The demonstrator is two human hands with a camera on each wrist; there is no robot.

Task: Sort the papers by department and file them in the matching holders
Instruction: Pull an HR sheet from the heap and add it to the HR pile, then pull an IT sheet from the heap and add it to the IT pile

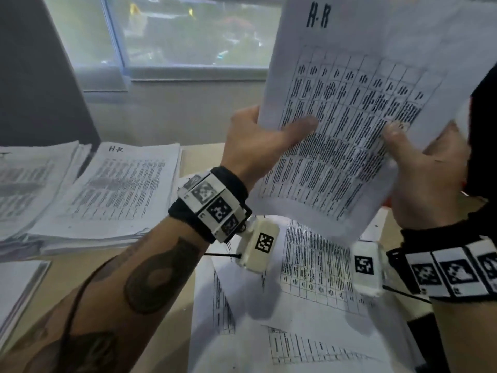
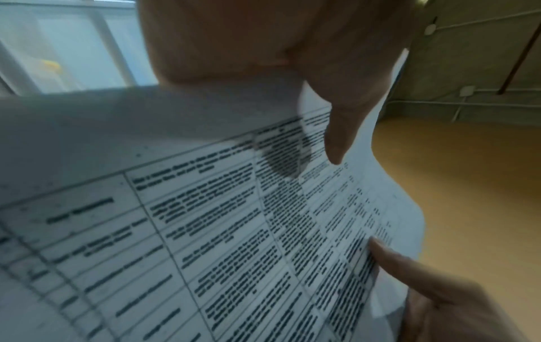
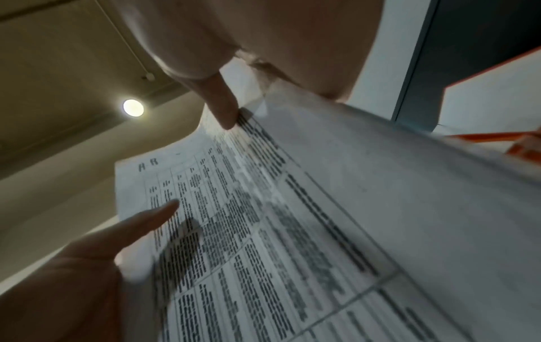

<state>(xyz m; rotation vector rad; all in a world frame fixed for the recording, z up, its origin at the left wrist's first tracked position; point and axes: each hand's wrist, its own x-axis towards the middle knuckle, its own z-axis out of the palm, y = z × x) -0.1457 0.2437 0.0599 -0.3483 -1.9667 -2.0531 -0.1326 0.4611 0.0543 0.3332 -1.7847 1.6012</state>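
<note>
Both hands hold up a printed sheet marked "H-R" point(image 1: 349, 109) above the desk, tilted and slightly bent. My left hand point(image 1: 266, 141) pinches its left edge, thumb on the printed face; the right hand point(image 1: 411, 162) pinches its right edge, thumb on top. The left wrist view shows the sheet point(image 2: 219, 231) with the left thumb across it. In the right wrist view the sheet point(image 3: 263, 231) shows its "H-R" mark at the far corner. A stack topped with an "H-R" page point(image 1: 121, 184) lies on the desk at left. Loose printed sheets point(image 1: 304, 292) lie under my hands.
Another paper stack point(image 1: 27, 184) sits at the far left, and a further pile point(image 1: 16, 289) at the near left edge. A dark panel point(image 1: 35, 76) and a window point(image 1: 188, 36) stand behind the desk. An orange-edged white item point(image 3: 492, 104) shows at right.
</note>
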